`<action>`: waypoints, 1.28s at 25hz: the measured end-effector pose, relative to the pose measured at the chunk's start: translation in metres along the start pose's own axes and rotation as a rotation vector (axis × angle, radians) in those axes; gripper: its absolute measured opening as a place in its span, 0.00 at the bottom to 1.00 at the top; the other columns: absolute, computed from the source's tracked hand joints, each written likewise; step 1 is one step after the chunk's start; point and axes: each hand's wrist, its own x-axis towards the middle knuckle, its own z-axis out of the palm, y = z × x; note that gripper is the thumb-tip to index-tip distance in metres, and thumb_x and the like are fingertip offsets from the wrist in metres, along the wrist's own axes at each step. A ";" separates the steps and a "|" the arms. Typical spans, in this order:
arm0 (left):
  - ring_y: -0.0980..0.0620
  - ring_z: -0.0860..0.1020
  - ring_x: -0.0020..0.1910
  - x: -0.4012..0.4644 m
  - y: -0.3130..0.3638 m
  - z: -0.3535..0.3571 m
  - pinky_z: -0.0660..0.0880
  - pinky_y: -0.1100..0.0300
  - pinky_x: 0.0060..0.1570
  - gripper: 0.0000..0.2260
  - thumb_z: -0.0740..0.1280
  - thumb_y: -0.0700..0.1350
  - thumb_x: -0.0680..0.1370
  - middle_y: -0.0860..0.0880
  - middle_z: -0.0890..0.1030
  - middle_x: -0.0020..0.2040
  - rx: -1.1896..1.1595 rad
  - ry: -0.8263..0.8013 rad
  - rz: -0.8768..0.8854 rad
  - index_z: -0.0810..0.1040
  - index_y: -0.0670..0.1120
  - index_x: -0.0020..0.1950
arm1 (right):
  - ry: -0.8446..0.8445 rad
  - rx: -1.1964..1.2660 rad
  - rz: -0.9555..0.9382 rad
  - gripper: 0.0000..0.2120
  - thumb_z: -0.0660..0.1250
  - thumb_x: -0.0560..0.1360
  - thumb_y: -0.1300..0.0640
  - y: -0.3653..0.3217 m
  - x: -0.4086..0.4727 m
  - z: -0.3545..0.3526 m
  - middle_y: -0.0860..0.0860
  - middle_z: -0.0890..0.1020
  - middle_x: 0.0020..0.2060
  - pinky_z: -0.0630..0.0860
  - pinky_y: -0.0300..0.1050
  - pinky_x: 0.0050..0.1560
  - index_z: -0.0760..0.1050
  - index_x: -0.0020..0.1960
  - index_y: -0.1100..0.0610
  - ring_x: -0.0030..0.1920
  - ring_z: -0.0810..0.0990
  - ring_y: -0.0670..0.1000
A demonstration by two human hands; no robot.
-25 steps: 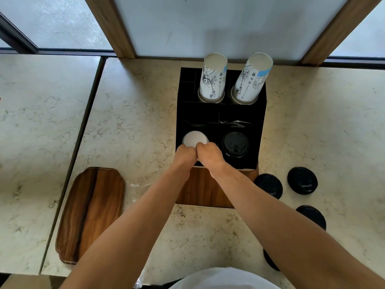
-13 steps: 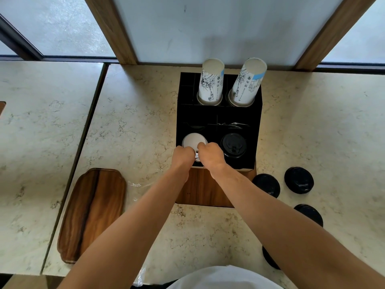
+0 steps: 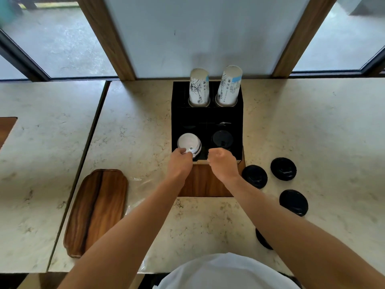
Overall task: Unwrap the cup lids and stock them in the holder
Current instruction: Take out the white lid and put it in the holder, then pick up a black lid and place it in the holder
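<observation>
A black holder (image 3: 237,130) with a wooden front stands at the counter's back. A stack of white lids (image 3: 188,142) sits in its front left slot, and black lids (image 3: 222,138) fill the front right slot. My left hand (image 3: 180,161) pinches the near edge of the white stack. Curled into a fist with nothing in it, my right hand (image 3: 223,162) hovers over the holder's front edge, just right of the white lids. Several loose black lids (image 3: 283,168) lie on the counter to the right of the holder.
Two stacks of paper cups (image 3: 199,88) stand upside down in the holder's back slots. A wooden tray (image 3: 96,209) lies on the counter at the left, with crumpled clear wrap (image 3: 135,181) beside it. A seam (image 3: 83,157) divides the two marble countertops.
My right hand has let go of the white lids and moved right, away from the left hand. The white stack now shows fully in its slot.
</observation>
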 end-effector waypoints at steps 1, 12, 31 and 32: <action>0.60 0.73 0.43 -0.006 -0.002 0.002 0.68 0.62 0.37 0.18 0.63 0.47 0.80 0.54 0.78 0.58 0.019 -0.002 -0.001 0.73 0.49 0.70 | -0.017 0.021 0.027 0.16 0.61 0.81 0.59 0.004 -0.004 -0.004 0.48 0.81 0.41 0.76 0.48 0.52 0.70 0.37 0.43 0.43 0.79 0.49; 0.47 0.83 0.51 -0.066 -0.024 0.061 0.81 0.48 0.56 0.06 0.63 0.43 0.82 0.47 0.84 0.50 -0.032 -0.279 -0.038 0.80 0.48 0.55 | 0.203 0.117 0.243 0.09 0.63 0.82 0.56 0.091 -0.067 -0.062 0.56 0.86 0.47 0.82 0.54 0.54 0.81 0.47 0.52 0.49 0.85 0.58; 0.49 0.73 0.33 -0.124 -0.059 0.134 0.69 0.60 0.28 0.04 0.60 0.36 0.80 0.45 0.75 0.38 0.218 -0.601 -0.327 0.72 0.43 0.48 | -0.160 -0.507 0.135 0.49 0.75 0.63 0.55 0.244 -0.149 -0.101 0.45 0.60 0.75 0.65 0.52 0.72 0.55 0.79 0.42 0.71 0.59 0.55; 0.49 0.74 0.34 -0.127 -0.060 0.137 0.70 0.60 0.28 0.04 0.60 0.36 0.80 0.44 0.76 0.37 0.216 -0.598 -0.347 0.72 0.43 0.49 | -0.162 -0.533 0.110 0.51 0.75 0.63 0.54 0.248 -0.148 -0.102 0.46 0.60 0.75 0.64 0.52 0.73 0.52 0.79 0.42 0.71 0.58 0.55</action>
